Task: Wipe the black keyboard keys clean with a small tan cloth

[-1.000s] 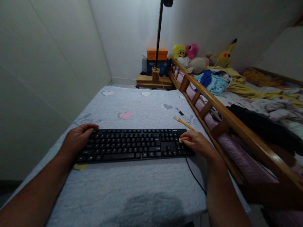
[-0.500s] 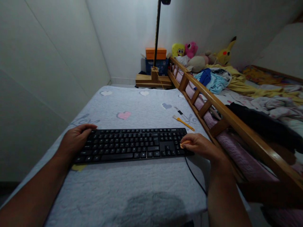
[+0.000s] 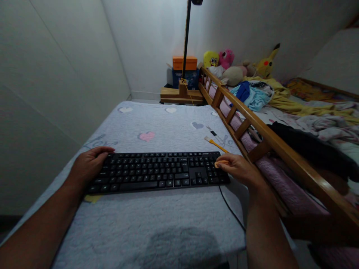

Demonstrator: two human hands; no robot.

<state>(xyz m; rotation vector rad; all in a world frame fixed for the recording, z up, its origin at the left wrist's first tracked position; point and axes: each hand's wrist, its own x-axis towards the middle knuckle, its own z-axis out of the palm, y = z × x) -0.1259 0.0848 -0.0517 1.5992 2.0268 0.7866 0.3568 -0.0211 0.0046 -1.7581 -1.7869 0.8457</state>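
Observation:
A black keyboard [image 3: 157, 172] lies flat on a pale quilted cover [image 3: 168, 220]. My left hand [image 3: 89, 165] is closed around the keyboard's left end, thumb along the top corner. Over the number pad at the other end, my right hand [image 3: 235, 166] pinches a small orange cloth [image 3: 221, 163] against the keys. Most of that cloth is hidden by my fingers. Just beyond the right hand lies a brush with a yellow handle [image 3: 216, 144], its handle end partly covered by the hand. Farther back is a thin metal tool with a black middle [image 3: 213, 133].
The keyboard's black cable [image 3: 231, 211] trails off the near right edge of the cover. A wooden bed rail [image 3: 260, 127] runs along the right side, with bedding and soft toys behind it. A wooden stand [image 3: 182, 95] with a pole and an orange box [image 3: 184, 62] are at the back.
My right hand has slid the orange cloth slightly away from me up the number pad, now covering the brush's handle end. My left hand and the keyboard have stayed put.

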